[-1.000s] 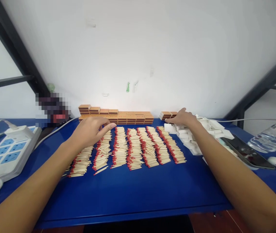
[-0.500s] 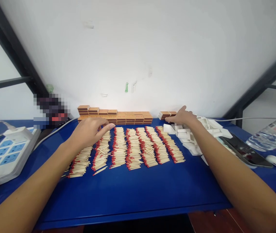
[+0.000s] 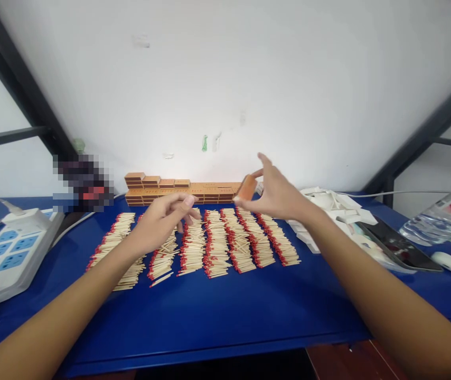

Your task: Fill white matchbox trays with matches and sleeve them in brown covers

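Observation:
An orange-brown matchbox is pinched between the thumb and fingers of my right hand, raised above the right-hand rows of matches. My left hand hovers over the left rows, its fingers loosely curved and apart, with nothing seen in them. Red-tipped wooden matches lie in several slanting rows on the blue table. Behind them, stacked matchboxes stand in a long row against the wall, higher at the left end. My left hand and forearm hide parts of the left rows.
White paper pieces are heaped at the right, beside a dark phone, a white case and a lying water bottle. At left sits a power strip with cables. The white wall closes off the back.
My right hand has moved left from beside the paper heap and now holds up a matchbox. My left hand has shifted right and slightly down over the matches.

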{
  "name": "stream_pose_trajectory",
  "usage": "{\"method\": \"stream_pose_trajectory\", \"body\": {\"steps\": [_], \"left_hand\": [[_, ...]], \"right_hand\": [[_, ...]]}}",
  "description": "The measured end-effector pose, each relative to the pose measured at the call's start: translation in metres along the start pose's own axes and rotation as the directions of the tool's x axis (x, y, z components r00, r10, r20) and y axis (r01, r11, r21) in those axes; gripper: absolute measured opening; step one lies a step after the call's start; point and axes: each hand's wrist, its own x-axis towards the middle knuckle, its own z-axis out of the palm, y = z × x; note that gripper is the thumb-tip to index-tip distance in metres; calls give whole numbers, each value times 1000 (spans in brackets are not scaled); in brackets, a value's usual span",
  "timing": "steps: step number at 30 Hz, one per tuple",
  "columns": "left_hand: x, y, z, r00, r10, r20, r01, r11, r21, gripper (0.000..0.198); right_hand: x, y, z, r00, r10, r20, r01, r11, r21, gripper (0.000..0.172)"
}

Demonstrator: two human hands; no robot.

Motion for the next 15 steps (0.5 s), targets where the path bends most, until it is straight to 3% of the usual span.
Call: {"method": "stream_pose_trajectory", "body": {"steps": [3, 7, 12, 14, 15], "left_hand": [[-7, 7, 18, 974, -168, 152, 212, 914, -347, 75], [-18, 11, 39, 929, -242, 280, 360, 767, -532, 75], [-22, 13, 48, 906, -331, 264, 423, 661, -620, 62], [-22, 15, 46, 899, -363, 246, 432, 637, -638, 57], [-21, 16, 44, 896, -373, 243, 436, 627, -646, 54]], "right_hand": [[-25, -48, 16, 969, -244, 45, 232, 955, 187, 133], [-49, -85, 35, 916, -401, -3, 388, 884, 260, 136], [-54, -87, 42, 913, -409, 12, 385, 869, 312, 140], [-45, -75, 35, 921, -389, 41, 353, 872, 338, 130], [-38, -65, 31, 931, -364, 37, 332, 882, 336, 116]]}}
